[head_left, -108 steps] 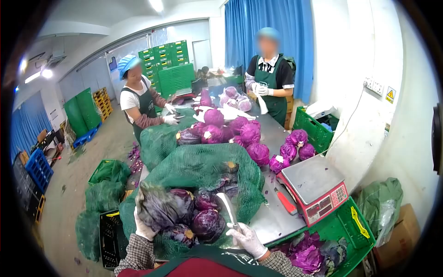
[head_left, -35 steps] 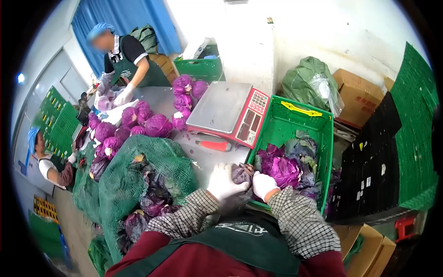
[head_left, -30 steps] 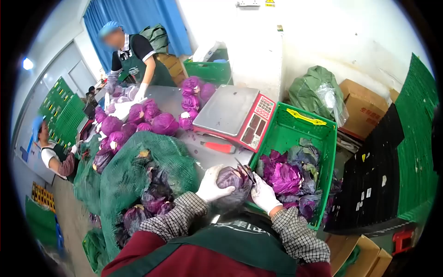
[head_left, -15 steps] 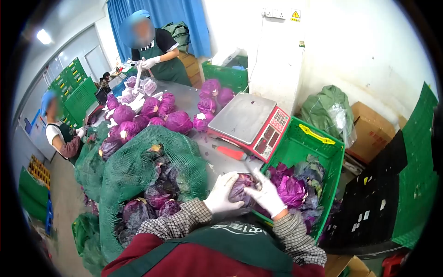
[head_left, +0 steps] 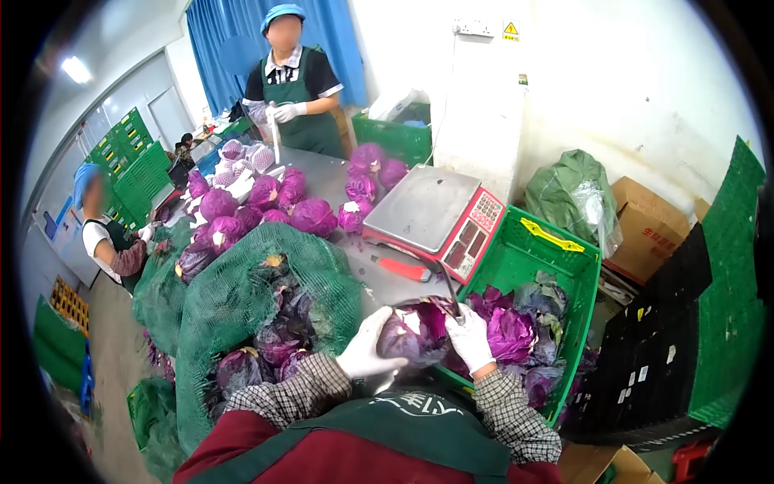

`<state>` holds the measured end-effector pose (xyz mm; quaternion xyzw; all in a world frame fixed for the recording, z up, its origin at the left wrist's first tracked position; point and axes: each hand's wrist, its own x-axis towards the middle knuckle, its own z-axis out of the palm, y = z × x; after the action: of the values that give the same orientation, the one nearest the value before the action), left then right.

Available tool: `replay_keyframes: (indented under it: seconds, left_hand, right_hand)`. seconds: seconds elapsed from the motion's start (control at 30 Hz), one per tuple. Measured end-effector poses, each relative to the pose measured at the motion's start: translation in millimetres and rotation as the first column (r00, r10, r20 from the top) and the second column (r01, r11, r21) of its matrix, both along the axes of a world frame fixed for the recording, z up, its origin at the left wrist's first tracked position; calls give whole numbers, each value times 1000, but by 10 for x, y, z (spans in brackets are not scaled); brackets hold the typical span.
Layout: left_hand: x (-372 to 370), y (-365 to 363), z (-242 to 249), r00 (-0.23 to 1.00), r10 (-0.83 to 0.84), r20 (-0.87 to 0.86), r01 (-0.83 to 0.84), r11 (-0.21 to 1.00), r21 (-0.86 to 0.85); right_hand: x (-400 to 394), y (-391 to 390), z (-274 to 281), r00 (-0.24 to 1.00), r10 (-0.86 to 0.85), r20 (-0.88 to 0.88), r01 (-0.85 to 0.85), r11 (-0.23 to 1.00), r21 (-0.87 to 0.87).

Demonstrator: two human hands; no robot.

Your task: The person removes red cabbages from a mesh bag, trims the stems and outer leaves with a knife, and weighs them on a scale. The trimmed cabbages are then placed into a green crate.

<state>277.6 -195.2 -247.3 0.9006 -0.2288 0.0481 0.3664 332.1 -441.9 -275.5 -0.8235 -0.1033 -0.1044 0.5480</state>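
Low in front of me, a purple cabbage (head_left: 409,337) rests in my left hand (head_left: 364,351), whose gloved fingers curve around its left side and underneath. My right hand (head_left: 470,337), also gloved, is closed at the cabbage's right side on a dark outer leaf (head_left: 446,284), which stands up and away from the head. Just beyond lies a knife with an orange-red handle (head_left: 403,268) on the metal table (head_left: 363,282). To the right, loose cabbage leaves (head_left: 509,335) fill part of a green crate (head_left: 582,302).
A red scale (head_left: 431,211) stands beyond the knife. Green mesh sacks (head_left: 214,323) of cabbages lie at left, with trimmed cabbages (head_left: 313,216) behind. One co-worker (head_left: 302,93) stands across the table, another person (head_left: 113,234) at far left. Stacked crates (head_left: 669,355) rise at right.
The cabbage has turned in my left hand, and an outer leaf now stands off it, in my right hand's grip. The co-worker across the table has straightened up and shifted right.
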Motion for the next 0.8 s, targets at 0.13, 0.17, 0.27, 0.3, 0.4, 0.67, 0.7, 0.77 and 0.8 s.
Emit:
replay_keyframes:
  seconds: [0.13, 0.17, 0.27, 0.3, 0.4, 0.67, 0.7, 0.77, 0.8]
  left_hand:
    - [200, -107, 148, 981, 157, -110, -138, 978, 158]
    - [226, -106, 115, 979, 180, -95, -161, 971, 177]
    - [212, 47, -3, 983, 142, -112, -125, 982, 144]
    - [210, 75, 5, 988, 104, -114, -85, 983, 160]
    - [198, 107, -9, 987, 138, -88, -126, 983, 131]
    - [313, -181, 358, 959, 182, -215, -102, 936, 337]
    - [290, -176, 324, 962, 167, -217, -70, 916, 394]
    - [224, -117, 268, 979, 140, -149, -67, 908, 414]
    - [213, -70, 298, 984, 112, -138, -46, 910, 413]
  right_hand:
    - [-146, 187, 523, 992, 45, 118, -50, 998, 39]
    - [-147, 200, 550, 991, 41, 128, -53, 995, 86]
    - [-117, -44, 474, 992, -128, -18, 128, 989, 71]
    - [-75, -244, 347, 975, -213, -67, 216, 976, 33]
    - [25, -1056, -42, 893, -414, -177, 438, 891, 123]
    - [-208, -112, 535, 902, 126, -413, -46, 979, 199]
    - [-200, 100, 442, 820, 232, -523, -93, 956, 278]
    - [-155, 253, 262, 774, 326, -543, -91, 906, 413]
    - [-120, 222, 243, 781, 317, -539, -122, 922, 367]
